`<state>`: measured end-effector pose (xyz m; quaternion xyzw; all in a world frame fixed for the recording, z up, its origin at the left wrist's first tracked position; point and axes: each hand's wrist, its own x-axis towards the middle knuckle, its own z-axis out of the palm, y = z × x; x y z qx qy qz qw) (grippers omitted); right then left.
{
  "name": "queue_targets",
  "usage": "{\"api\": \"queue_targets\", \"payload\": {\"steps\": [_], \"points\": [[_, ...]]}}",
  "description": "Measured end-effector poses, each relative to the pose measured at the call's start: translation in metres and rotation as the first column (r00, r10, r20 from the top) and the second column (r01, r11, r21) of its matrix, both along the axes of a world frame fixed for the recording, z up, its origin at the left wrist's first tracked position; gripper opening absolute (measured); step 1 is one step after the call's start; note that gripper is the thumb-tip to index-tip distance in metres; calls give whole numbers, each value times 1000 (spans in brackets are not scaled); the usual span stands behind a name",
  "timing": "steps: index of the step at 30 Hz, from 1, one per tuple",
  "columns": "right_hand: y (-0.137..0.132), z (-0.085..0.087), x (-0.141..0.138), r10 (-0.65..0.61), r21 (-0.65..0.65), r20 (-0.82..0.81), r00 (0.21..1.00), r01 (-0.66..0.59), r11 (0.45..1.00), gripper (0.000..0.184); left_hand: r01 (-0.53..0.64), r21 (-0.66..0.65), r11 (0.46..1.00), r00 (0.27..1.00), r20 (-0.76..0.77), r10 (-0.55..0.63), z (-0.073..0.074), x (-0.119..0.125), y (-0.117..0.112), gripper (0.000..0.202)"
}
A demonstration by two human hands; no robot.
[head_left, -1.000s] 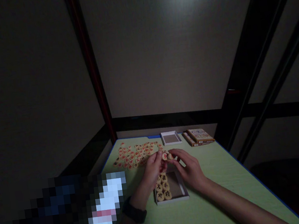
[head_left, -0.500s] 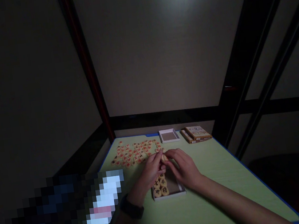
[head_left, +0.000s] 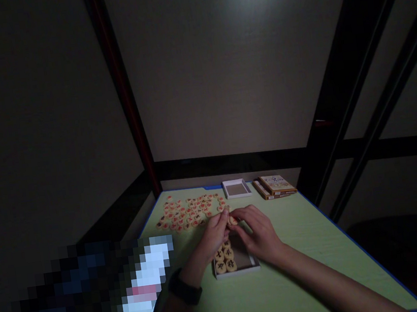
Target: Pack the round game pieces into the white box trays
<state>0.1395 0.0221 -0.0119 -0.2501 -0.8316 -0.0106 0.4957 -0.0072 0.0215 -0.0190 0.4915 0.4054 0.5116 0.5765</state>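
Note:
Both hands meet over a shallow open box (head_left: pixel 239 271) on the table. My right hand (head_left: pixel 259 231) pinches a round wooden Chinese chess piece (head_left: pixel 233 221) with a red character on its visible face. Pressed against that piece from the left is my left hand (head_left: pixel 214 234), thumb up and fingers curled; what lies inside its palm is hidden. Under the hands, the box's left side holds rows of pieces with black characters (head_left: pixel 230 265). Its right side shows bare brown bottom, and the far part is covered by my hands.
Many loose chess pieces (head_left: pixel 189 212), mostly red-marked, are spread over the far left of the green table (head_left: pixel 309 276). Behind stand an open white box lid or tray (head_left: pixel 237 188) and stacked printed boxes (head_left: pixel 276 185). A pixelated bright screen (head_left: pixel 147 276) lies left of my watch-wearing wrist.
The piece between my fingers has turned, so its red-marked face now shows. My hands stay in nearly the same place over the box; the view has shifted slightly.

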Motion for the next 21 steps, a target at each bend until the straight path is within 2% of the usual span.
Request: {"api": "queue_targets", "payload": {"steps": [2, 3, 5, 6, 8, 10, 11, 13, 16, 21], "points": [[1, 3, 4, 5, -14, 19, 1000, -5, 1000, 18, -37, 60, 998, 993, -107, 44, 0, -4, 4, 55], [2, 6, 6, 12, -37, 43, 999, -10, 999, 17, -85, 107, 991, 978, -181, 104, 0, -7, 6, 52], [4, 12, 12, 33, -130, 148, 988, -13, 991, 16, -206, 245, 947, 888, -359, 287, 3, -15, 9, 47], [4, 14, 14, 50, -190, 233, 971, -5, 982, 15, -252, 327, 911, 804, -453, 385, 5, -19, 9, 45], [5, 16, 18, 84, -276, 420, 903, 39, 960, 11, -250, 457, 854, 578, -637, 510, 10, -26, 8, 40], [6, 12, 17, 84, -289, 565, 821, 101, 952, 7, -173, 503, 847, 353, -771, 530, 13, -30, 5, 38], [6, 9, 16, 72, -278, 611, 788, 128, 952, 7, -135, 498, 857, 266, -815, 515, 13, -31, 2, 38], [6, 1, 12, 56, -262, 661, 748, 161, 952, 9, -72, 464, 883, 156, -869, 469, 13, -29, -2, 39], [7, -9, 7, 55, -275, 672, 739, 179, 945, 10, -11, 407, 913, 95, -909, 406, 10, -26, -6, 40], [9, -13, 5, 38, -305, 625, 780, 199, 931, 12, 44, 367, 929, 93, -928, 362, 8, -24, -5, 41]]}}
